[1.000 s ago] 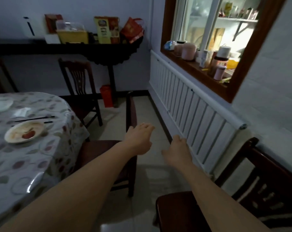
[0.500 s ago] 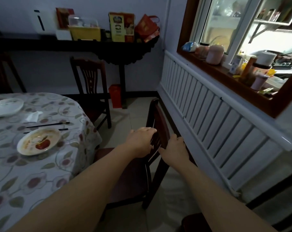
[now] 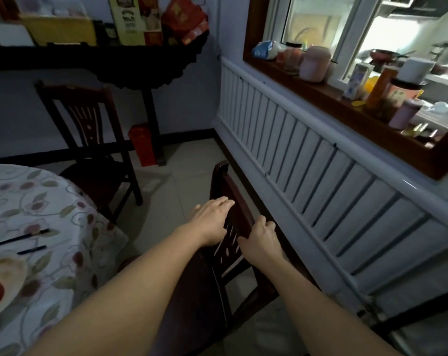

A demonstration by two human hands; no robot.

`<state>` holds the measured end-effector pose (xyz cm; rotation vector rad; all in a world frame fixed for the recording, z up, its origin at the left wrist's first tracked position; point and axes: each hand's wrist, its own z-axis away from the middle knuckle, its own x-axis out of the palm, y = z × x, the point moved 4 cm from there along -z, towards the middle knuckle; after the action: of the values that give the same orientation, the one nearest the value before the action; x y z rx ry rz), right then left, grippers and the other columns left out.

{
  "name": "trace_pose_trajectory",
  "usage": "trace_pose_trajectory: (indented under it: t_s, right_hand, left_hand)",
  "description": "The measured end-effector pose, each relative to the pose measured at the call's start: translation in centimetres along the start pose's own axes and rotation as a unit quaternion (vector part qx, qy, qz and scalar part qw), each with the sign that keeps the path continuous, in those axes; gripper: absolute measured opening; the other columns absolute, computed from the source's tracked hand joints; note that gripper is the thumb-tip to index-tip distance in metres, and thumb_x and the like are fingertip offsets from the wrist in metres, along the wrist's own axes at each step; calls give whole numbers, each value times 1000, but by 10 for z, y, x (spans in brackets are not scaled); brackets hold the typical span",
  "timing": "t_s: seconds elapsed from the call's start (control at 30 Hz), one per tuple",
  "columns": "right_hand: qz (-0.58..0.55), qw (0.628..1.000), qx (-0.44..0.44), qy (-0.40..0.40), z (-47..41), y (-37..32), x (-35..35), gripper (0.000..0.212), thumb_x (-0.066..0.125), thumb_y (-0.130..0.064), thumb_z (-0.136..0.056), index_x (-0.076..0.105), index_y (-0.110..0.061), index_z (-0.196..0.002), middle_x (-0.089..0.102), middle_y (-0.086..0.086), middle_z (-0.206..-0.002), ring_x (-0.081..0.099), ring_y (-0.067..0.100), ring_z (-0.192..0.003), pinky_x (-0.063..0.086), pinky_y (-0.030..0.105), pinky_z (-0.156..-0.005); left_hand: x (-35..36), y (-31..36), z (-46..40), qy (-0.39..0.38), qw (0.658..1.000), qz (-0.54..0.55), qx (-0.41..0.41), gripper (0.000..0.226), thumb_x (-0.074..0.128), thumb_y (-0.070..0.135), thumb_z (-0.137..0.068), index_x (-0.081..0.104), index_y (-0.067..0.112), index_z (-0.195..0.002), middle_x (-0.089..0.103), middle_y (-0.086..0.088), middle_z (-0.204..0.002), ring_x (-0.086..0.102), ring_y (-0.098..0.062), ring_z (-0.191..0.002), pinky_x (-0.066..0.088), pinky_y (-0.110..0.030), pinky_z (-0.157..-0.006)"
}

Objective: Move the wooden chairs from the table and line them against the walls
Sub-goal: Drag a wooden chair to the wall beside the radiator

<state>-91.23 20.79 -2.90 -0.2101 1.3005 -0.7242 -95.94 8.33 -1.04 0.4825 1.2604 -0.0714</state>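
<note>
I observed both hands on the backrest of the near wooden chair [image 3: 233, 201], which stood between the round table [image 3: 71, 227] and the white radiator [image 3: 307, 160] under the window wall. The chair's top rail ran away from me, close beside the radiator but apart from it. My left hand [image 3: 212, 222] lay on the table-side face of the backrest, fingers extended and close together over the top rail; whether they curled round the far edge I could not tell. My right hand [image 3: 261, 240] gripped the radiator-side upright, fingers curled round it with the thumb on the inner face by the slats.

A second wooden chair [image 3: 89, 140] stood at the far side of the table, its back toward the rear wall below the dark shelf [image 3: 102, 62], near a red box [image 3: 142, 143] on the floor. The table carried a flowered cloth, a pair of dark chopsticks [image 3: 20, 240] and a used plate [image 3: 2, 283] at the left edge of view. Jars and bottles stood along the wooden window sill [image 3: 346, 109]. Part of a further dark chair frame showed at the lower right corner.
</note>
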Motion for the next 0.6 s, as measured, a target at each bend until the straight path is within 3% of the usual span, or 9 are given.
trace_pose_trajectory:
  t_s: [0.13, 0.3, 0.47, 0.53, 0.6]
  right_hand:
    - [1, 998, 56, 4, -21, 2, 13, 53, 59, -24, -86, 33, -11, -131, 44, 11, -128, 52, 29, -111, 42, 34, -79]
    - [13, 989, 140, 40, -38, 8, 17, 31, 62, -20, -82, 51, -25, -110, 61, -1, -95, 63, 19, -88, 55, 37, -78]
    - [18, 988, 145, 50, -51, 7, 16, 28, 67, -24, -80, 60, -23, -107, 57, -5, -82, 61, 16, -77, 51, 28, -65]
    - [14, 989, 139, 43, -54, 7, 16, 28, 69, -23, -79, 62, -22, -106, 64, -3, -86, 65, 18, -82, 52, 27, -67]
    - [9, 990, 129, 50, -56, 7, 18, 27, 68, -21, -79, 62, -22, -105, 67, -1, -90, 67, 19, -83, 57, 30, -70]
  left_hand:
    - [0, -9, -42, 0, 999, -23, 42, 86, 61, 7, -84, 11, 25, -150, 4, 3, -160, 3, -18, -147, 5, -46, -116]
    - [10, -12, -95, -21, 983, -121, 136, 86, 66, 9, -77, 19, 24, -148, 11, 0, -159, 0, -19, -146, 1, -50, -115]
    - [12, -9, -133, 5, 960, -169, 224, 52, 66, 15, -73, 53, 23, -122, 50, -2, -128, 33, -23, -131, 9, -53, -112]
    - [12, -7, -141, 24, 945, -188, 268, 32, 65, 14, -75, 60, 23, -106, 58, 0, -110, 46, -22, -117, 18, -47, -110]
    - [11, -6, -148, 42, 927, -194, 318, 19, 63, 12, -77, 62, 21, -94, 61, 1, -98, 54, -21, -104, 30, -36, -98]
